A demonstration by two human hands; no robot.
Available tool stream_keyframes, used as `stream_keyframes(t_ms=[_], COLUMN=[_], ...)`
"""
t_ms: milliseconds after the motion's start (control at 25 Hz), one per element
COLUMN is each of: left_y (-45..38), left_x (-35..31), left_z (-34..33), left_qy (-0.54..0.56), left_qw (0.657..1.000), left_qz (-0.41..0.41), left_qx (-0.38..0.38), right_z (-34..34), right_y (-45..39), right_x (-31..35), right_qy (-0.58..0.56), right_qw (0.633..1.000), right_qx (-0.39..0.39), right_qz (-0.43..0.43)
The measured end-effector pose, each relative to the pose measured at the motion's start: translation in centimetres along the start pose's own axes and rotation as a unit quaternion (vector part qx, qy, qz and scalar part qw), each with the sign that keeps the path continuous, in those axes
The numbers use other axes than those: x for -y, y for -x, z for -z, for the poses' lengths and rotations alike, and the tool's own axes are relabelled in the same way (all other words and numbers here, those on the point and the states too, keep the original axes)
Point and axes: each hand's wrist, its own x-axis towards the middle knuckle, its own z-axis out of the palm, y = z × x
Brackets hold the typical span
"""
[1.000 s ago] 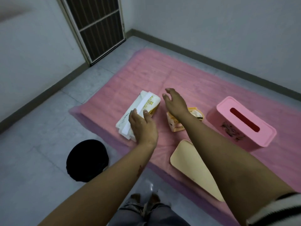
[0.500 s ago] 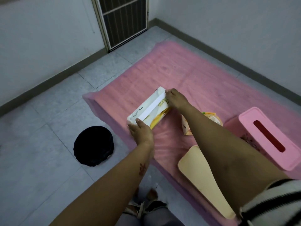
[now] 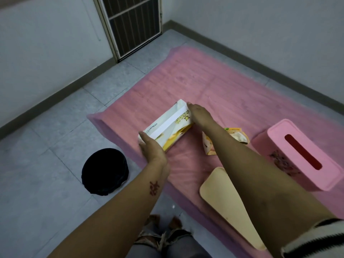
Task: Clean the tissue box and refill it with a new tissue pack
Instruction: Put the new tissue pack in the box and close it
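Holding tissue pack (image 3: 167,125) ends as before: left hand (image 3: 151,148), right hand (image 3: 200,113).

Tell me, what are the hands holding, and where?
Both hands hold the new tissue pack by its two short ends: the left hand at the near end, the right hand at the far end.

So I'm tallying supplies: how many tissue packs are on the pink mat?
2. A full tissue pack sits mid-mat, held at both ends by the left hand and right hand. An opened, crumpled pack lies right of it, partly hidden by the forearm.
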Motion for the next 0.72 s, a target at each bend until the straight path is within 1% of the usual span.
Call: stream_keyframes(t_ms=[80, 200, 280, 360, 440, 520, 640, 720], left_y=[0.8, 8.2, 11.3, 12.8, 14.5, 15.5, 17.0, 17.7], left_x=[-1.3, -6.9, -8.6, -8.6, -8.0, -6.8, -4.1, -2.5], left_z=[-0.4, -0.8, -1.2, -2.0, -2.8, -3.3, -4.0, -4.2], left_qy=[0.020, -0.006, -0.038, -0.091, -0.150, -0.198, -0.261, -0.291], left_qw=[0.999, 0.993, 0.982, 0.965, 0.944, 0.921, 0.885, 0.863], left_qz=[0.023, -0.006, -0.029, -0.030, -0.020, -0.003, 0.005, 0.014], left_qx=[0.030, 0.120, 0.181, 0.244, 0.294, 0.335, 0.386, 0.413], right_z=[1.0, 3.1, 4.6, 6.1, 7.3, 7.7, 7.5, 6.8], right_y=[1.5, 4.9, 7.8, 11.0, 14.3, 16.8, 20.4, 22.3], right_x=[0.0, -0.4, -1.4, -3.1, -5.0, -6.8, -9.8, -11.3], right_qy=[-0.022, -0.068, -0.095, -0.128, -0.139, -0.132, -0.141, -0.159], right_qw=[0.999, 0.988, 0.971, 0.944, 0.920, 0.905, 0.870, 0.849], right_qx=[-0.047, -0.141, -0.218, -0.302, -0.363, -0.396, -0.457, -0.481], right_qz=[0.004, -0.007, -0.019, -0.029, -0.050, -0.075, -0.117, -0.151])
